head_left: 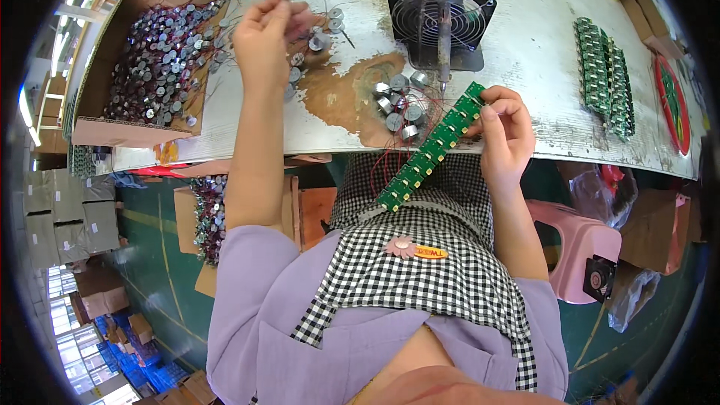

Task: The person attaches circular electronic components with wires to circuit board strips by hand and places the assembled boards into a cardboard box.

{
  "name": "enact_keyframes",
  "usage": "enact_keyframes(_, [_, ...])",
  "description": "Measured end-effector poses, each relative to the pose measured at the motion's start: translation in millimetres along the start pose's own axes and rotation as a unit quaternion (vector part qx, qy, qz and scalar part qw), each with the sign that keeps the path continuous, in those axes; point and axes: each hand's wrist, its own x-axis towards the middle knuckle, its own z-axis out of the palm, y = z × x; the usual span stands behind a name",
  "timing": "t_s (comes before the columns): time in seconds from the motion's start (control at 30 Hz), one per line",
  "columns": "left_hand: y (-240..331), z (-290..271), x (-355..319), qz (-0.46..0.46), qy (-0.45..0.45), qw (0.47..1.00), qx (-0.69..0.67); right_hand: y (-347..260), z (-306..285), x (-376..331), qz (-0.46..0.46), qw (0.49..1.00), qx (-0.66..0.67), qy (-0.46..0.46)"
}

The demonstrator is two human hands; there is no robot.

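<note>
In my right hand [506, 135] is a long green circuit board strip [427, 157], pinched near its upper end by thumb and fingers. It slants down to the left over the table's front edge, with red wires hanging beside it. Just above its top end points the tip of an upright soldering iron [444, 41]. Several small silver motors [395, 116] with thin wires lie left of the strip. My left hand [264, 34] is raised at the far left, fingertips pinched together; what they hold is too small to make out. Loose motors [319, 41] lie beside it.
A cardboard box [124, 133] full of wired motors stands at the left. Behind the iron is a black fan [403, 26]. Stacked green boards [592, 67] and a red-rimmed oval thing [661, 79] lie at the right. A pink stool [581, 244] stands below the table.
</note>
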Motion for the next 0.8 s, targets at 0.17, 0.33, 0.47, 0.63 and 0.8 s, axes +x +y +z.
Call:
enact_keyframes(0.17, [-10, -1, -2, 0.037, -0.087, 0.968, 0.232, -1, 0, 0, -0.008, 0.998, -0.067, -0.018])
enact_keyframes(0.33, [72, 7, -29, 0.124, -0.179, 0.969, -0.114, 0, 0, 0, -0.008, 0.997, -0.072, -0.012])
enact_keyframes(0.47, [173, -22, -85, 0.134, -0.438, 0.772, -0.441, 2, -1, 0, 0.001, 0.997, -0.079, -0.007])
enact_keyframes(0.63, [203, -35, -120, 0.162, -0.467, 0.619, -0.610, 2, 0, -2, -0.019, 0.997, -0.076, 0.003])
enact_keyframes(0.8, [196, -19, -142, 0.275, -0.333, 0.717, -0.547, 3, 1, -2, 0.013, 0.997, -0.072, 0.016])
